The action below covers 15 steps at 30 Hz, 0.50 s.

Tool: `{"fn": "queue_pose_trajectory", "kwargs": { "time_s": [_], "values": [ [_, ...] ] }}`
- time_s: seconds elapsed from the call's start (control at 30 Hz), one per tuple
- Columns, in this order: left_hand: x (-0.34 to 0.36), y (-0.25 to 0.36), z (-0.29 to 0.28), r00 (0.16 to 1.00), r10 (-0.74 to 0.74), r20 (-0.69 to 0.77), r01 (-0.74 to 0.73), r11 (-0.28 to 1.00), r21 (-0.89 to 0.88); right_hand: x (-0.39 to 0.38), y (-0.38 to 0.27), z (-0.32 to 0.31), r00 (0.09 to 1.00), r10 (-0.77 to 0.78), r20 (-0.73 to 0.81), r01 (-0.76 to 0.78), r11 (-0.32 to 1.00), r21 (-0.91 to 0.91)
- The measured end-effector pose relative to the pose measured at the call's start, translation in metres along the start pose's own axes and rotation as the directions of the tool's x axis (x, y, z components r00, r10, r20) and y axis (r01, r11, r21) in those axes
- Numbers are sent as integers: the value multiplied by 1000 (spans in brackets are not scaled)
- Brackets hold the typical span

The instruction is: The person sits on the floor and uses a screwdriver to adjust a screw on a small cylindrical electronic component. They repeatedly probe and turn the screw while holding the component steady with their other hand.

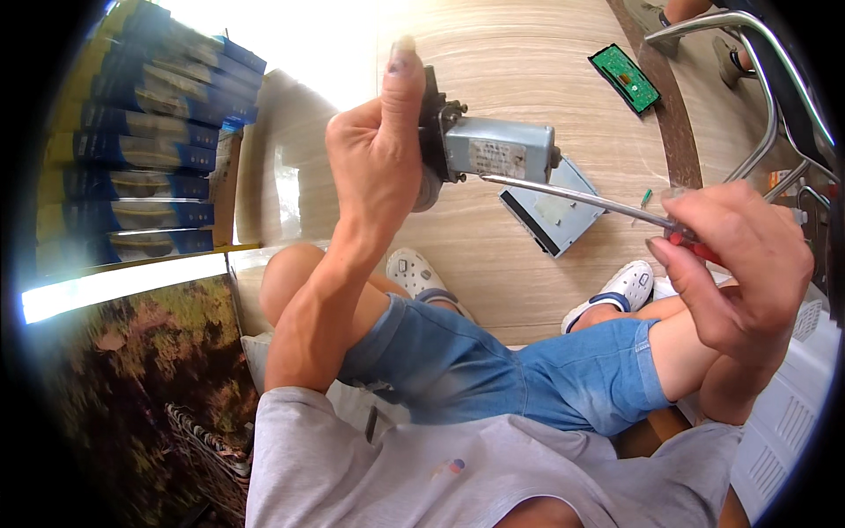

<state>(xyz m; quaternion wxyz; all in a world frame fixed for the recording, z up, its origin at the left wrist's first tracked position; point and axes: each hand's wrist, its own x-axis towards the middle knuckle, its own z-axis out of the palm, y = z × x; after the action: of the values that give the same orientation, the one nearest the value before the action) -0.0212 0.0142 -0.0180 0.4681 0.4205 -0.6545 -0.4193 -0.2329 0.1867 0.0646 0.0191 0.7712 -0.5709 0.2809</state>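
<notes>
My left hand [378,145] is closed around the dark end of a small electric motor [497,148], thumb pointing up. The motor has a silvery boxy body with a worn label and a black mounting end with bolts. My right hand [739,255] grips the red handle of a screwdriver [572,194]. Its long metal shaft points left, and the tip lies at the lower edge of the motor's body; I cannot tell whether it touches. Both are held up above the floor, in front of my knees.
A flat silver metal case [554,216] and a green circuit board [627,77] lie on the tiled floor [493,273]. Blue and yellow boxes [158,150] are stacked at the left. A chair with metal legs [766,106] stands at the far right, near another person's feet [729,62].
</notes>
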Motion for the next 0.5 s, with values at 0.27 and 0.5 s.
{"fn": "queue_pose_trajectory", "kwargs": {
  "time_s": [0.27, 0.5],
  "values": [
    [3, 2, 5, 999, -41, -8, 40, 994, -97, -3, 6, -26, 982, 182, 46, -187, 925, 330],
    [-4, 0, 7, 997, -73, 6, 74, 994, -85, 1, 11, -11, 989, 146, 13, -147, 976, 161]
  ]
}}
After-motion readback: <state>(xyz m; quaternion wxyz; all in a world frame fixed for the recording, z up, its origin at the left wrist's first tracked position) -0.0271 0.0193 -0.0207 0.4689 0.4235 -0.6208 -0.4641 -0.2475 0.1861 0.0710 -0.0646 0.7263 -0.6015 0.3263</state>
